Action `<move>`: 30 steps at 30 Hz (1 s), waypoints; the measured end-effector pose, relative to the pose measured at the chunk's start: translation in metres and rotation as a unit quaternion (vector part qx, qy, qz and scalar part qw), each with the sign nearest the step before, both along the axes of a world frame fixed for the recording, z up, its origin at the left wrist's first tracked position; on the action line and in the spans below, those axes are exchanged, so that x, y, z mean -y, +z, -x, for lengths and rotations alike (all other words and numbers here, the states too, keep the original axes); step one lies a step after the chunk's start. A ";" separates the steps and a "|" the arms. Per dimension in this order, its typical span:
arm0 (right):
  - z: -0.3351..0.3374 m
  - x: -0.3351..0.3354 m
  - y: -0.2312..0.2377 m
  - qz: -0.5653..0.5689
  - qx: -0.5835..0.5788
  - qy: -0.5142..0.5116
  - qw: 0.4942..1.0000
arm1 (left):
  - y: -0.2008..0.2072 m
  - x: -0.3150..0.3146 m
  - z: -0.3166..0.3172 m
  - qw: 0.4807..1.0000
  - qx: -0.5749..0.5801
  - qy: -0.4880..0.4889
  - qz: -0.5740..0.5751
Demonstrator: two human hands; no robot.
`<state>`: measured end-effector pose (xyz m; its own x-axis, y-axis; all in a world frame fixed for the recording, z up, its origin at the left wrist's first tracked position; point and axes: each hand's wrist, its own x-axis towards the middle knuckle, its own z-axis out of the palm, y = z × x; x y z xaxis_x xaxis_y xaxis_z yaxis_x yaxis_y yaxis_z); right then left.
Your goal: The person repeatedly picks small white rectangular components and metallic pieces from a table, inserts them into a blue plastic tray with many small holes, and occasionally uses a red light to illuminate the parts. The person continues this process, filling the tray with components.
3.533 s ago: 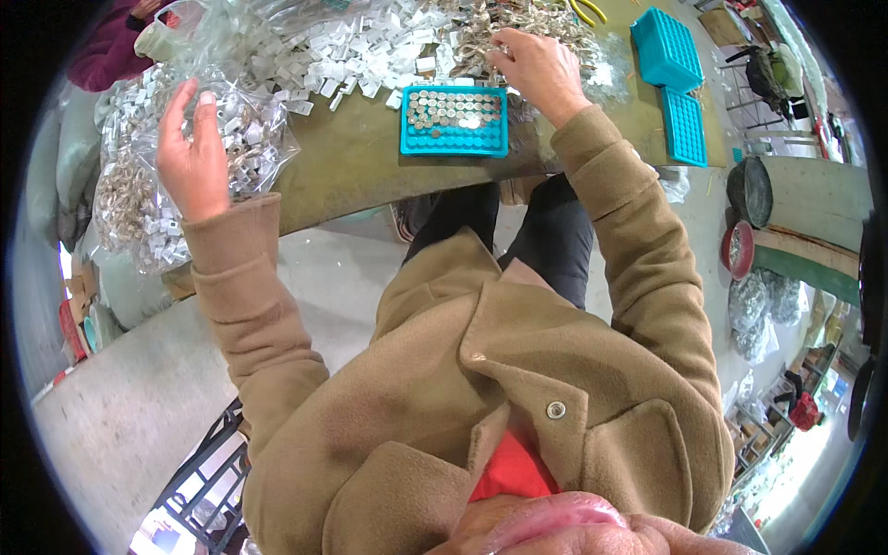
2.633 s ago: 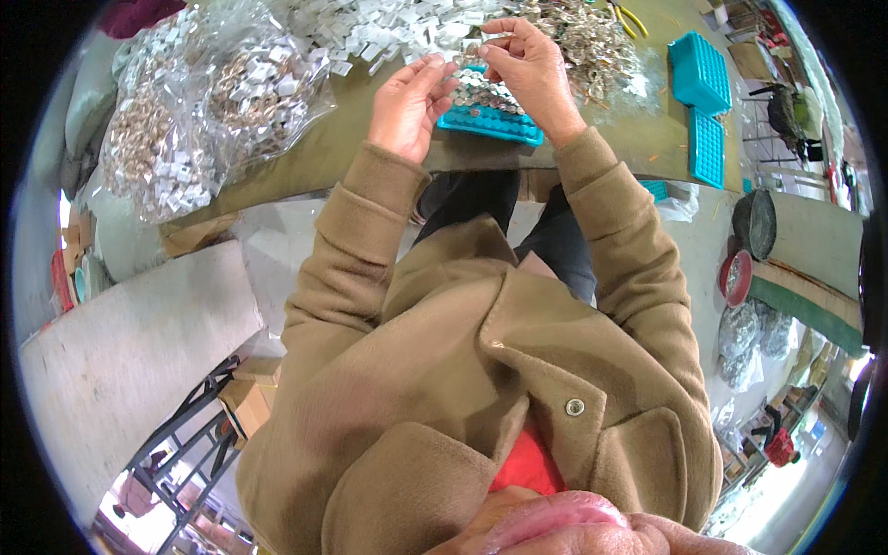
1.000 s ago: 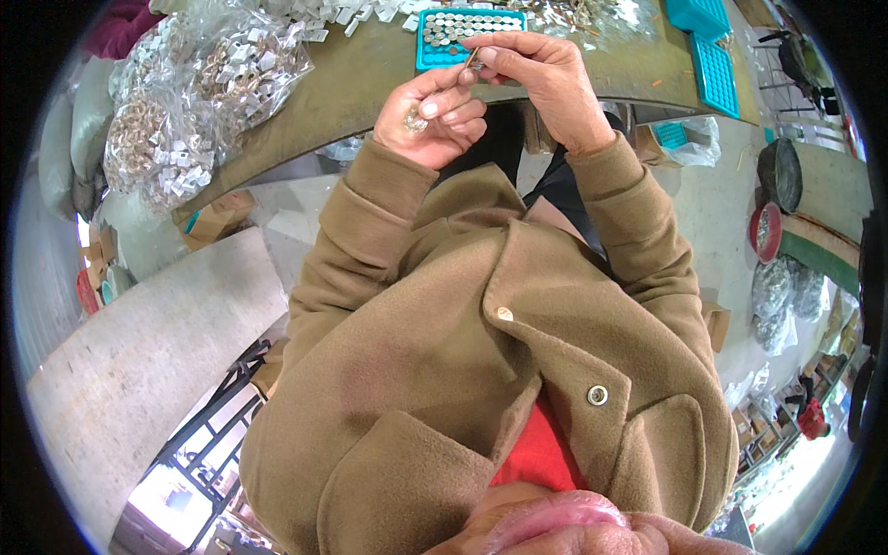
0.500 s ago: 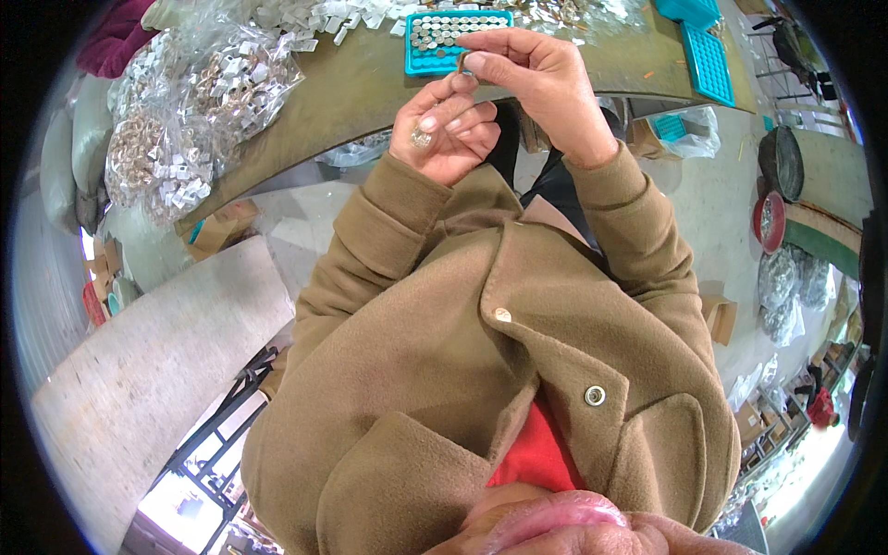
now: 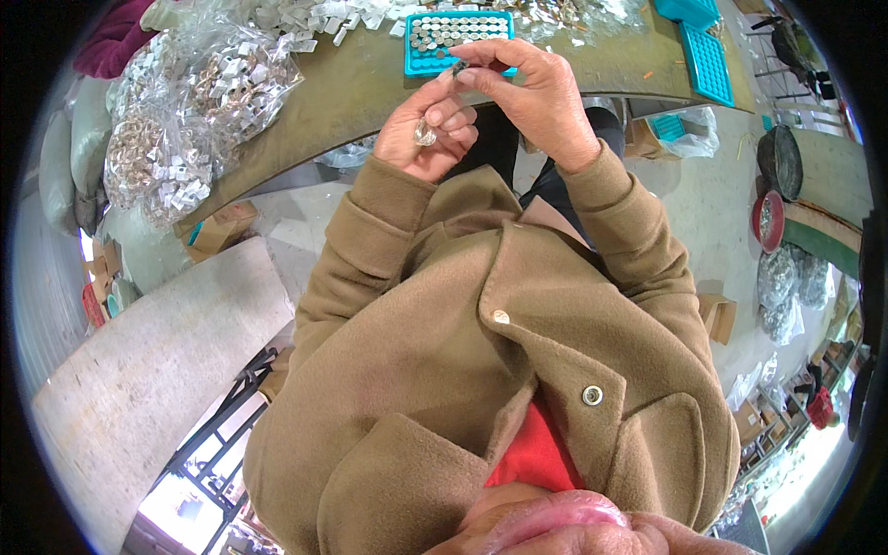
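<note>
Close together over the near edge of the table, my left hand [image 5: 427,131] and my right hand [image 5: 546,92] meet at their fingertips. Between them is a small dark piece [image 5: 459,67], pinched by thumb and forefinger; its kind is too small to make out. The curled lower fingers of my left hand also keep a few small shiny, clear-looking pieces [image 5: 425,135] against the palm. Just beyond my fingertips lies a turquoise tray [image 5: 411,65] with rows of round silver pieces [image 5: 453,32] in its pockets. My right hand partly covers its near right corner.
Clear bags of small white and brown parts [image 5: 208,111] lie on the table [image 5: 342,83] at left. Loose white parts [image 5: 342,14] spread along the far side. Another turquoise tray [image 5: 708,65] rests at the right edge. A cardboard box [image 5: 645,139] stands below.
My left hand has shifted slightly left and down. My right fingertips have moved a little left and lower with the small piece, which now looks darker. The tray has stayed in place.
</note>
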<state>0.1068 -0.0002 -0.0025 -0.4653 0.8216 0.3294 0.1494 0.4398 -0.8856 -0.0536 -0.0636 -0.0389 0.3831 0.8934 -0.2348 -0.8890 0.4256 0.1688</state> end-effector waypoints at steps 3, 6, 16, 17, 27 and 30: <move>0.003 0.001 -0.001 -0.054 -0.001 -0.008 0.999 | 0.002 -0.001 0.002 0.998 -0.048 0.022 0.023; 0.003 0.000 -0.001 -0.105 0.006 0.000 0.994 | 0.007 -0.002 0.007 0.995 -0.100 0.025 0.002; 0.005 -0.007 -0.001 -0.196 0.049 0.037 0.979 | 0.026 -0.005 0.030 0.941 -0.330 0.032 -0.069; 0.004 -0.007 -0.002 -0.195 0.050 0.029 0.979 | 0.027 -0.005 0.030 0.931 -0.358 0.035 -0.054; 0.007 0.002 -0.028 0.019 -0.034 0.008 0.999 | 0.007 -0.005 0.021 0.972 -0.207 0.076 0.085; 0.008 0.001 -0.035 0.120 -0.081 0.031 0.989 | 0.003 -0.005 0.019 0.983 -0.168 0.045 0.061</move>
